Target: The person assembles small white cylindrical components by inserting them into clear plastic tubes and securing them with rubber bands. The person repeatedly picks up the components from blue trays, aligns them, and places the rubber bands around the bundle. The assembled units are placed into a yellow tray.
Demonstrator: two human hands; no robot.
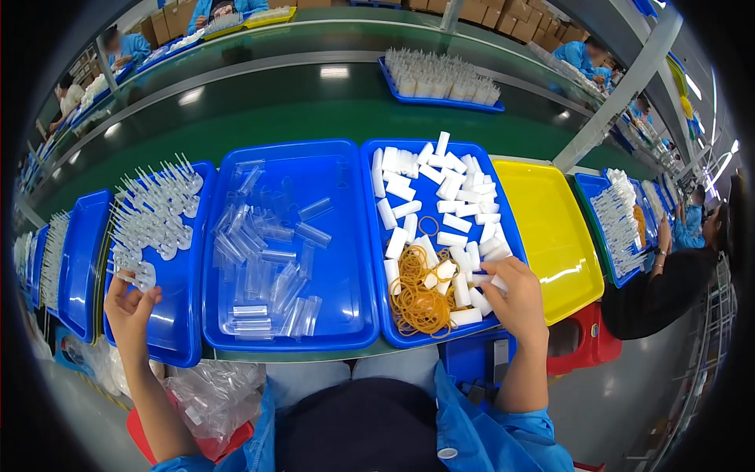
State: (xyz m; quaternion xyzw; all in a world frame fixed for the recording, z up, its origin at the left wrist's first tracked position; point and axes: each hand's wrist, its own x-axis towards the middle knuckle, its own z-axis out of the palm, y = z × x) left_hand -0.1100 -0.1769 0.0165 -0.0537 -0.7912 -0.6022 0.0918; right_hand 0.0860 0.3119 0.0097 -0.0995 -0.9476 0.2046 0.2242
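My left hand [130,308] is at the near left of a blue tray [169,322] with rows of clear plastic pieces [161,216], each with a thin upright stem. Its thumb and fingers close on the nearest clear stemmed piece [143,277]. Over the right blue tray [370,259], my right hand [515,297] pinches a short white cylinder [499,283]. Many similar white cylinders [452,185] lie loose in that tray, with a tangle of tan rubber bands [421,303] at its near side. Between them, another blue tray [338,322] holds clear plastic tubes [271,236].
A yellow tray [550,236] sits right of the cylinders. Across the green conveyor belt [314,102] stands a blue tray of stemmed white pieces [440,77]. A slanted metal post [621,94] rises at right. A person in black [661,295] works nearby; red stools [578,346] stand below.
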